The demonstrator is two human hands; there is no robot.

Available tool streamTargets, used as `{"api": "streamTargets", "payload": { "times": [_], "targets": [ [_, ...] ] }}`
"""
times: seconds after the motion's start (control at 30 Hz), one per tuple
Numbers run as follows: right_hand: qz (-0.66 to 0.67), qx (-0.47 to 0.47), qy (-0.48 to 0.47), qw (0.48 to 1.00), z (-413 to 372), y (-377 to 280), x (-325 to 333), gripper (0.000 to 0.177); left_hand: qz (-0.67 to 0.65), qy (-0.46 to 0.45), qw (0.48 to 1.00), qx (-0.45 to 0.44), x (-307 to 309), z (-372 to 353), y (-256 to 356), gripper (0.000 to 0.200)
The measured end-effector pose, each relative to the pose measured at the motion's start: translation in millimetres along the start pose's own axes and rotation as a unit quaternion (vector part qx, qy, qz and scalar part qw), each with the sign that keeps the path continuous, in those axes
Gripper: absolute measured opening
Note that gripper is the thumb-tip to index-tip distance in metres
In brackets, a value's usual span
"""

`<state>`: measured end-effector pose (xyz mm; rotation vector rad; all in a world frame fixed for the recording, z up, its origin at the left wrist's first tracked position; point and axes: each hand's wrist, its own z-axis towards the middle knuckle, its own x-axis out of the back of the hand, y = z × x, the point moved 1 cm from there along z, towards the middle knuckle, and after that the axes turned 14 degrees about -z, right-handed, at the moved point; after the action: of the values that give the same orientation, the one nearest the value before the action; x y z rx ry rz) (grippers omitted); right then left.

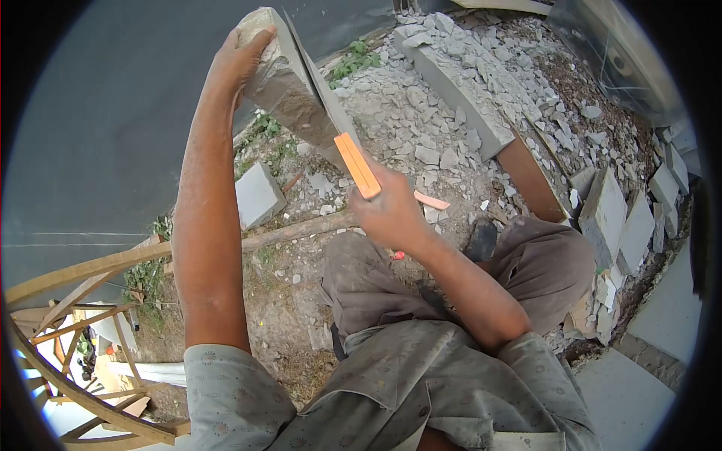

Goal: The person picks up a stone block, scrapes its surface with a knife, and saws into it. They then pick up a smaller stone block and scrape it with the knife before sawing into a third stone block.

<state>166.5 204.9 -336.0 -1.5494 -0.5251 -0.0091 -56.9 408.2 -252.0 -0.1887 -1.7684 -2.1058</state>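
Observation:
My left hand grips the upper end of a rough grey block, which is tilted, with a chipped, uneven face. The thumb lies over its top and the other fingers are mostly hidden behind it. In my right hand is a handsaw with an orange handle, fingers wrapped round it. Its long grey blade runs up along the block's right side, toward the block's far end. A pinkish-orange end of the handle shows past the right hand.
Broken rubble covers the ground ahead, beside a long grey beam. A loose pale block lies near a wooden pole. More blocks lean at right. A dark wall rises at left, above a wooden frame.

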Motion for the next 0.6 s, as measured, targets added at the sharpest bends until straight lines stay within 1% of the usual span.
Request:
{"api": "streamTargets", "payload": {
  "times": [0.03,0.07,0.13,0.23,0.27,0.3,0.33,0.37,0.4,0.43,0.47,0.53,0.57,0.6],
  "targets": [
    [-0.003,0.064,0.055,0.996,-11.8,5.0,-5.9,0.076,-0.04,-0.004,0.999,0.006,3.7,6.3,0.9,0.099],
    [-0.003,0.124,0.105,0.987,-26.4,17.3,-20.2,0.074,-0.03,0.012,0.999,0.011,6.8,7.5,5.4,0.098],
    [0.014,0.134,0.131,0.982,-34.4,18.6,-29.9,0.072,-0.007,0.042,0.998,0.035,8.5,-8.4,10.2,0.097],
    [-0.015,0.032,0.05,0.998,24.5,30.2,-27.2,0.076,0.02,0.047,0.998,0.03,-1.1,-40.6,24.3,0.082],
    [-0.012,0.063,0.071,0.995,36.7,44.8,-37.2,0.076,0.088,0.11,0.99,0.003,-4.7,-61.8,30.3,0.095],
    [-0.024,0.089,0.076,0.993,39.1,48.4,-41.1,0.076,0.069,0.128,0.989,0.006,-5.6,-82.1,30.3,0.09],
    [-0.032,0.105,0.079,0.991,34.1,55.5,-45.0,0.075,0.062,0.139,0.987,-0.059,-4.0,-101.3,20.5,0.085],
    [-0.041,0.122,0.086,0.988,31.0,61.7,-44.6,0.075,0.161,0.156,0.971,-0.085,-9.0,-127.5,22.1,0.082],
    [-0.054,0.124,0.067,0.989,29.7,64.7,-38.3,0.074,0.265,0.138,0.946,-0.127,-9.9,-149.8,25.6,0.078],
    [-0.067,0.122,0.046,0.989,24.6,64.4,-29.1,0.074,0.365,0.128,0.906,-0.172,-10.9,-172.3,29.0,0.073],
    [-0.082,0.121,0.027,0.989,21.3,62.8,-20.6,0.073,0.464,0.082,0.851,-0.233,-9.1,-189.7,36.9,0.068],
    [-0.066,0.119,-0.014,0.991,26.0,57.3,-2.8,0.065,0.516,-0.025,0.798,-0.311,-6.7,-195.1,44.7,0.059],
    [-0.058,0.122,-0.031,0.99,33.6,55.5,5.6,0.061,0.477,-0.08,0.81,-0.331,1.0,-187.6,47.0,0.055],
    [-0.066,0.098,-0.037,0.992,41.9,55.6,8.5,0.059,0.438,-0.135,0.819,-0.346,7.4,-181.5,47.7,0.051]
  ]
}}
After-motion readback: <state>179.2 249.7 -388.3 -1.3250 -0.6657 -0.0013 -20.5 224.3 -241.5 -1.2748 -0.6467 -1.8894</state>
